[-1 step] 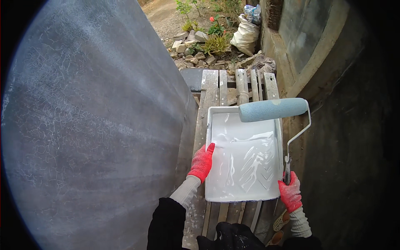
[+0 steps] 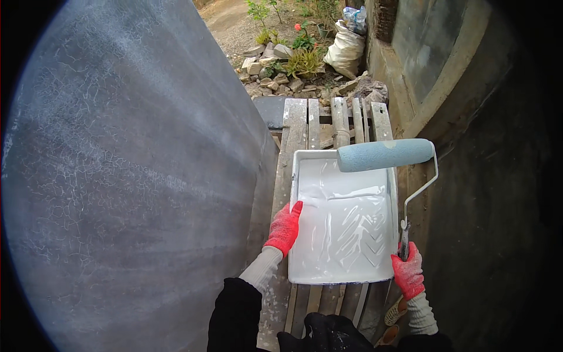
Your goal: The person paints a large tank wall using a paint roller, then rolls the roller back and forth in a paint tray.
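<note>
A white paint tray (image 2: pixel 341 240) with wet white paint over its ribbed slope is held above a slatted wooden bench. My left hand (image 2: pixel 284 229), in a red-coated work glove, grips the tray's left rim, thumb over the edge. At the tray's lower right corner, my right hand (image 2: pixel 409 271), gloved alike, is closed round the dark handle of a paint roller (image 2: pixel 384 155). It also seems to touch the tray's right side. The roller's pale blue sleeve lies across the tray's far right corner and juts past it to the right. Its bent white wire frame runs back to the handle.
A large grey, crackled surface (image 2: pixel 141 176) rises close on my left. The wooden bench (image 2: pixel 296 120) stretches ahead, paint-spattered. A rough wall with a window recess (image 2: pixel 428 58) stands at right. Beyond are stones (image 2: pixel 264 64), plants and a stuffed white sack (image 2: pixel 344 54). Shoes (image 2: pixel 394 311) show below right.
Gloss and ridges on the wet paint have shifted slightly, and the chevron ribs show a little more clearly. Hands, tray and roller have hardly moved.
</note>
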The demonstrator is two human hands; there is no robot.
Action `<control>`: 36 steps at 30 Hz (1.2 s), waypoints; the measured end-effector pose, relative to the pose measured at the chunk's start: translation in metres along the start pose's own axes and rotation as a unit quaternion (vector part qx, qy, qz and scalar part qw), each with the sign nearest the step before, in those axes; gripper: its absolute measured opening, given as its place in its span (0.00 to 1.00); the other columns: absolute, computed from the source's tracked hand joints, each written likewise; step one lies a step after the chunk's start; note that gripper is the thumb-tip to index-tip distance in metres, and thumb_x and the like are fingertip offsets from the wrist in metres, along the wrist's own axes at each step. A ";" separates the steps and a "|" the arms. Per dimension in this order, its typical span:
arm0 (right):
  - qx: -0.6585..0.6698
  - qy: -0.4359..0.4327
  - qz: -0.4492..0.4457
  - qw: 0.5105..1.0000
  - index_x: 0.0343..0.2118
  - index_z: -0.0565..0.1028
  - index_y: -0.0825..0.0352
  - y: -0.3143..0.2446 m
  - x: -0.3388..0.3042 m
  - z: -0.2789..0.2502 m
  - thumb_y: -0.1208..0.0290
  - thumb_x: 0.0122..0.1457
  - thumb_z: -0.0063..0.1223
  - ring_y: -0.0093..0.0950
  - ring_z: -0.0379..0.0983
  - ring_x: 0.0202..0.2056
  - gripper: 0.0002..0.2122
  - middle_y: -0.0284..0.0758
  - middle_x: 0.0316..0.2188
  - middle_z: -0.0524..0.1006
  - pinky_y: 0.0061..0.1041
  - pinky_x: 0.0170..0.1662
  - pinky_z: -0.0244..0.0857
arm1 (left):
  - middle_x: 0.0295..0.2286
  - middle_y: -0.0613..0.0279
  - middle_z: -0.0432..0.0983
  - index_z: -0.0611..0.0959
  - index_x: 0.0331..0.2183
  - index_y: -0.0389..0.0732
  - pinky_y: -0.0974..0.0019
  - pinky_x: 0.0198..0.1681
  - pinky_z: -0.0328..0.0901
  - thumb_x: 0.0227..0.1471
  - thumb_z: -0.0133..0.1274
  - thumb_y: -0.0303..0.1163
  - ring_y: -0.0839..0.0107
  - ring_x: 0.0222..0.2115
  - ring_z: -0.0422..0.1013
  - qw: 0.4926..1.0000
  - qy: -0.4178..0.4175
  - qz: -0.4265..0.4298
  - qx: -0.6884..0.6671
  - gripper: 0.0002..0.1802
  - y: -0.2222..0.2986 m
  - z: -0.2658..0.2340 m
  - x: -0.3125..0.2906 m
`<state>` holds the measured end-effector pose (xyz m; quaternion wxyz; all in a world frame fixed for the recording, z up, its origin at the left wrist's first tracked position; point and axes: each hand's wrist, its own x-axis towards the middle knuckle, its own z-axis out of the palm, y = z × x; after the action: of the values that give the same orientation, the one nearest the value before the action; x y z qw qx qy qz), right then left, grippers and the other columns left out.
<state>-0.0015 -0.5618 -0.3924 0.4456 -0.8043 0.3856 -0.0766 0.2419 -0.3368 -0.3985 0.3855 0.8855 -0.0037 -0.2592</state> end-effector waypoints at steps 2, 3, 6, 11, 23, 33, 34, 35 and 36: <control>0.009 0.013 0.005 1.000 0.28 0.67 0.70 0.002 -0.001 0.002 0.77 0.42 0.56 0.28 0.66 0.24 0.11 0.36 0.21 0.68 0.28 0.30 0.61 | 0.41 0.44 0.71 0.72 0.47 0.41 0.56 0.47 0.59 0.54 0.38 0.56 0.48 0.44 0.65 1.000 -0.007 0.002 0.003 0.31 0.002 0.002 0.005; 0.017 0.024 0.008 1.000 0.28 0.67 0.70 0.003 -0.002 0.003 0.77 0.42 0.57 0.28 0.65 0.23 0.11 0.36 0.21 0.68 0.29 0.29 0.61 | 0.42 0.44 0.71 0.72 0.48 0.41 0.56 0.48 0.59 0.54 0.37 0.56 0.48 0.44 0.65 1.000 -0.012 0.002 0.005 0.31 0.002 0.003 0.007; 0.007 0.030 0.005 1.000 0.28 0.68 0.70 0.000 -0.002 0.008 0.77 0.42 0.57 0.28 0.65 0.23 0.11 0.36 0.21 0.68 0.29 0.29 0.61 | 0.42 0.44 0.70 0.72 0.48 0.42 0.56 0.48 0.59 0.54 0.38 0.57 0.48 0.45 0.65 1.000 0.004 0.019 0.020 0.31 0.001 0.001 0.013; 0.020 0.036 0.007 0.999 0.29 0.68 0.70 0.003 -0.008 0.019 0.77 0.42 0.57 0.28 0.65 0.24 0.11 0.36 0.21 0.68 0.29 0.29 0.60 | 0.42 0.45 0.70 0.73 0.47 0.43 0.56 0.48 0.59 0.53 0.38 0.58 0.49 0.45 0.64 0.999 -0.029 0.019 0.002 0.32 -0.007 0.000 0.033; -0.007 0.047 0.027 0.998 0.31 0.68 0.71 0.012 -0.008 0.026 0.75 0.43 0.57 0.30 0.67 0.25 0.12 0.37 0.22 0.69 0.30 0.30 0.62 | 0.45 0.46 0.69 0.71 0.49 0.41 0.58 0.50 0.57 0.53 0.37 0.58 0.51 0.48 0.63 0.999 -0.037 0.000 -0.001 0.33 0.001 -0.002 0.026; 0.043 0.052 0.033 0.997 0.37 0.70 0.71 0.010 -0.021 0.028 0.77 0.45 0.56 0.27 0.70 0.30 0.15 0.36 0.27 0.74 0.25 0.35 0.64 | 0.51 0.52 0.64 0.66 0.53 0.38 0.64 0.55 0.52 0.56 0.36 0.56 0.61 0.53 0.59 0.990 -0.018 0.032 -0.134 0.34 -0.028 -0.005 -0.010; 0.109 0.061 0.027 0.992 0.38 0.70 0.70 0.006 -0.027 0.027 0.78 0.46 0.55 0.25 0.70 0.31 0.14 0.34 0.28 0.74 0.24 0.35 0.64 | 0.51 0.52 0.64 0.66 0.53 0.38 0.64 0.55 0.52 0.56 0.36 0.56 0.61 0.53 0.59 0.990 -0.021 0.037 -0.136 0.34 -0.029 -0.006 -0.016; 0.109 0.064 0.025 0.992 0.38 0.70 0.70 0.001 -0.034 0.025 0.78 0.46 0.55 0.25 0.70 0.31 0.14 0.34 0.28 0.74 0.24 0.35 0.64 | 0.51 0.53 0.64 0.66 0.53 0.38 0.65 0.56 0.52 0.56 0.36 0.55 0.62 0.53 0.58 0.989 -0.027 0.021 -0.146 0.34 -0.032 -0.011 -0.023; 0.086 0.070 0.009 0.994 0.37 0.70 0.70 -0.005 -0.043 0.022 0.78 0.47 0.54 0.24 0.71 0.29 0.13 0.33 0.27 0.74 0.23 0.34 0.65 | 0.51 0.53 0.64 0.66 0.53 0.38 0.65 0.56 0.51 0.56 0.36 0.54 0.63 0.53 0.58 0.987 -0.033 0.006 -0.156 0.33 -0.034 -0.015 -0.031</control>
<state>-0.0182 -0.5167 -0.3921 0.4856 -0.7523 0.4147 -0.1620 0.2155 -0.2968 -0.3993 0.5201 0.8053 0.0188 -0.2838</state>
